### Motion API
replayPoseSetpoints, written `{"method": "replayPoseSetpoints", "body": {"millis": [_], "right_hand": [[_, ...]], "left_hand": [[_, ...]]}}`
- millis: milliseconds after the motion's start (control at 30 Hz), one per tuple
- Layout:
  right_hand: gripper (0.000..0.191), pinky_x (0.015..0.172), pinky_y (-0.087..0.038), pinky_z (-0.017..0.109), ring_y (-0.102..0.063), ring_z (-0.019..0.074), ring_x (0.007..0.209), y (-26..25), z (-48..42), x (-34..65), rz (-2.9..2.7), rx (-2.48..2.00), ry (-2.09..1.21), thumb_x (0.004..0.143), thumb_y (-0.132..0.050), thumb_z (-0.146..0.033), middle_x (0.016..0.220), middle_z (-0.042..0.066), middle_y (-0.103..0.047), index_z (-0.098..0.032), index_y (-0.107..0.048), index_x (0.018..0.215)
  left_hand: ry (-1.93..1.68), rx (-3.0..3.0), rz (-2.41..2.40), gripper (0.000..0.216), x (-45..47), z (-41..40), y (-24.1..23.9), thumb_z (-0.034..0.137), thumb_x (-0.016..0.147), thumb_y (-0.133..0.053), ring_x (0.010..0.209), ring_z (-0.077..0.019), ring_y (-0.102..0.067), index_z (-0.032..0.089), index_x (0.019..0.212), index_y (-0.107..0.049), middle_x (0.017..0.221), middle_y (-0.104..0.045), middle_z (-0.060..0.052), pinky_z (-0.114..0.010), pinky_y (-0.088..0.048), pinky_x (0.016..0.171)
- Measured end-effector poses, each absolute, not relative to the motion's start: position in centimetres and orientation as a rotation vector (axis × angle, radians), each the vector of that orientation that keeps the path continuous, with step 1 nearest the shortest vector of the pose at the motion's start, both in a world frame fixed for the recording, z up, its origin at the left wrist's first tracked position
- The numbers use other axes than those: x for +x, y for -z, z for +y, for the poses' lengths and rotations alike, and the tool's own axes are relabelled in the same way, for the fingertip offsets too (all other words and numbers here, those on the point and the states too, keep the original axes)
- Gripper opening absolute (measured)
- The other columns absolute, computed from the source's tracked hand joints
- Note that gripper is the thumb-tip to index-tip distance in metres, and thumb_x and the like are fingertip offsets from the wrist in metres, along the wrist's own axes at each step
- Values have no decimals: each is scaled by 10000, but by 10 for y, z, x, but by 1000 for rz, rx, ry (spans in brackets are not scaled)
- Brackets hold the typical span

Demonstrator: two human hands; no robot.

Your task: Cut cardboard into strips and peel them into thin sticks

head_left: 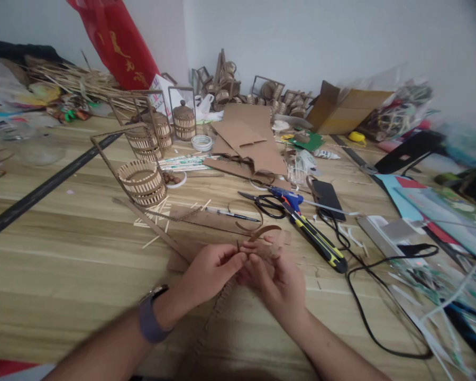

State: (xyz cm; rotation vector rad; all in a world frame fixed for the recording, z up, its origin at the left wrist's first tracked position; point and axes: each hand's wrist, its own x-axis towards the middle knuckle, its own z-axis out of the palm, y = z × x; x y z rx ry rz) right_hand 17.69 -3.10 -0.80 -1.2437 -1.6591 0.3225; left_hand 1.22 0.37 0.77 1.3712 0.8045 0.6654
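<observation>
My left hand and my right hand meet low in the middle of the view, over the wooden table. Both are closed in a pinch on a thin curved strip of brown cardboard that arcs up between them. A corrugated cardboard strip hangs down from the hands toward me. My left wrist carries a watch.
Right of the hands lie a utility knife, a blue glue gun, scissors, a phone and a black cable. Small woven cardboard baskets in frames stand at the left back. Flat cardboard sheets lie behind.
</observation>
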Motion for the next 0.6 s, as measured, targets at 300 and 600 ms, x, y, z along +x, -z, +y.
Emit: {"method": "replayPoseSetpoints", "body": {"millis": [300, 600], "right_hand": [[121, 763, -605, 322, -748, 204, 857, 2, -33, 175, -1750, -1264, -150, 957, -536, -261, 889, 36, -783, -256, -650, 917], [71, 628, -601, 297, -763, 208, 781, 11, -35, 172, -1481, -1281, -620, 955, -552, -331, 898, 53, -788, -266, -580, 954]], "left_hand": [[-644, 1384, 785, 314, 14, 0, -11, 392, 931, -487, 657, -172, -659, 141, 802, -625, 712, -695, -62, -255, -515, 617], [-614, 1399, 866, 331, 13, 0, -9, 389, 908, -477, 616, -168, -641, 148, 745, -633, 676, -691, -55, -249, -492, 583]]}}
